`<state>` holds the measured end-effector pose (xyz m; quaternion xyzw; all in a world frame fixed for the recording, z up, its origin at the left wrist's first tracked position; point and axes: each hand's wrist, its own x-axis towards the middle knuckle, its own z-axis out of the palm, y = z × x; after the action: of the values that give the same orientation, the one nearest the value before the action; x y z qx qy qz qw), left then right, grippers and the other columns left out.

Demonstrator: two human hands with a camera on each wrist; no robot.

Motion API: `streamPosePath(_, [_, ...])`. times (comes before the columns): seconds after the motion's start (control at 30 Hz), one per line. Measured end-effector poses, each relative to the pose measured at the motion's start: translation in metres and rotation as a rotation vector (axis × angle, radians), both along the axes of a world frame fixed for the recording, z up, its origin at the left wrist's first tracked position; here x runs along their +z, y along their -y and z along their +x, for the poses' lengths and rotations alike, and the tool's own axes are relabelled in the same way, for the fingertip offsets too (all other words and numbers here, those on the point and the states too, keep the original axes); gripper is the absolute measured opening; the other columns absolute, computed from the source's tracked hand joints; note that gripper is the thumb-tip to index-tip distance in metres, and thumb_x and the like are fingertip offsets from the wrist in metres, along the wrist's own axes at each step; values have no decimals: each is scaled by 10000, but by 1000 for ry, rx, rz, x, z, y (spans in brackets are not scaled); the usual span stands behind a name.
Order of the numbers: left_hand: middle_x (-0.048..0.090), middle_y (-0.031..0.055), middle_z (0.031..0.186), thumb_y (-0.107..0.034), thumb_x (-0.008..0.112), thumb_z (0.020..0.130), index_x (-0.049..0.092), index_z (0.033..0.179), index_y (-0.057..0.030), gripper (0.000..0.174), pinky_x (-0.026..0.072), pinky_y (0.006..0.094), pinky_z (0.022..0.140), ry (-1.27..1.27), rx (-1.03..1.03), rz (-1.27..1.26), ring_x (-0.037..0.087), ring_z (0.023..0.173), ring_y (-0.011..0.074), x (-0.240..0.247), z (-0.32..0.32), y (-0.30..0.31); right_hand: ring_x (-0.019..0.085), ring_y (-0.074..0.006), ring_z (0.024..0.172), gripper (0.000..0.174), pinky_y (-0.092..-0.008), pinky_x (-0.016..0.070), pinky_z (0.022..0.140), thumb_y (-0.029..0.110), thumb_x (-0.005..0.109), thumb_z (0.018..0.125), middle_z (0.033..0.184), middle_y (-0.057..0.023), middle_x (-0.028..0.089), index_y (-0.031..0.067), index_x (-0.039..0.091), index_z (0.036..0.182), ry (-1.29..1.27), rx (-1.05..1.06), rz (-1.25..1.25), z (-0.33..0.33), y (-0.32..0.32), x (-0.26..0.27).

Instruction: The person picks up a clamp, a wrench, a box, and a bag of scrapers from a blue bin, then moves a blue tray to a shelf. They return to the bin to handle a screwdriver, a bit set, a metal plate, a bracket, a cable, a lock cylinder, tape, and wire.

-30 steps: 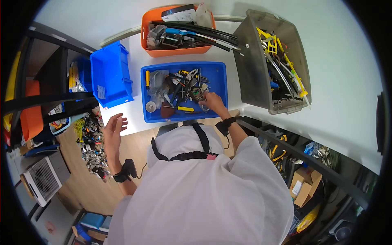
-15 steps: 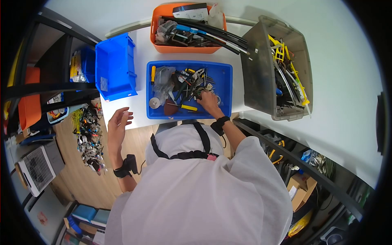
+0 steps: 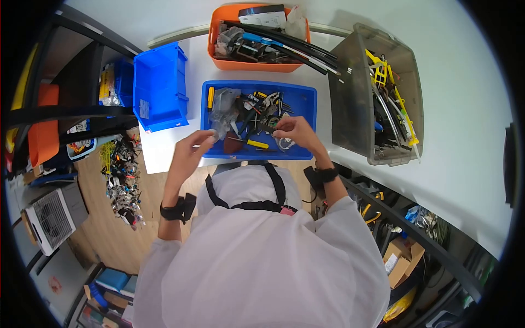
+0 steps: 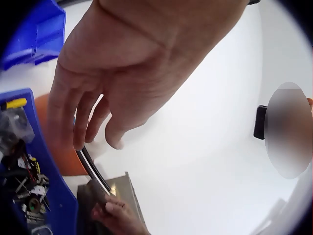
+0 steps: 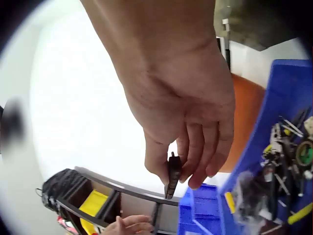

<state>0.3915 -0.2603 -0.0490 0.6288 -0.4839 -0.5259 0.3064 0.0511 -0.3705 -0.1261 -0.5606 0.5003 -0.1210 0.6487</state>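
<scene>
The right hand (image 3: 298,133) is above the right part of the blue tray (image 3: 314,117). In the right wrist view that hand (image 5: 183,110) pinches a small dark, flat object (image 5: 172,175) between thumb and fingers. The left hand (image 3: 188,156) is at the tray's left front corner with its fingers bent loosely; in the left wrist view the left hand (image 4: 110,73) holds nothing. Inside the tray lie a clear plastic bag (image 3: 223,106), a yellow-handled tool (image 3: 257,144), a brown piece (image 3: 232,143) and mixed small tools.
An empty blue bin (image 3: 158,87) stands left of the tray. Behind is an orange basket (image 3: 257,66) with long black rods jutting right. A grey bin (image 3: 350,98) of tools stands at the right. Shelving (image 3: 71,113) is at the left, and loose items lie on the floor below.
The left hand has moved right and forward to the tray's corner. The right hand has lifted from the tools and shifted slightly right, holding the dark object.
</scene>
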Motion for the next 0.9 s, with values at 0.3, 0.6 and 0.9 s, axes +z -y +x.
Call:
streamPosePath(0.3, [714,99,1039,-120,766,874,682,1118,26,296,557,275,808,-358,-121,70,701,926,171,55,-49,34,659,-112,741,212,-267,520,735,61,821,745,796,-44,707,2,704,912,124,184,-261,36,-5,161])
streamPosePath(0.6, [729,126,980,34,762,790,721,976,27,191,537,308,809,-182,-53,-532,692,912,215,78,-54,33,690,-207,851,286,-280,536,743,24,835,687,923,-78,698,37,698,938,176,59,-723,46,-15,192])
streamPosePath(0.9, [740,127,945,-42,792,754,747,940,24,202,499,419,857,-10,51,-952,674,883,272,77,-56,34,658,-301,991,374,-421,538,912,77,879,600,1007,-57,691,71,696,926,274,73,-1221,48,-10,182])
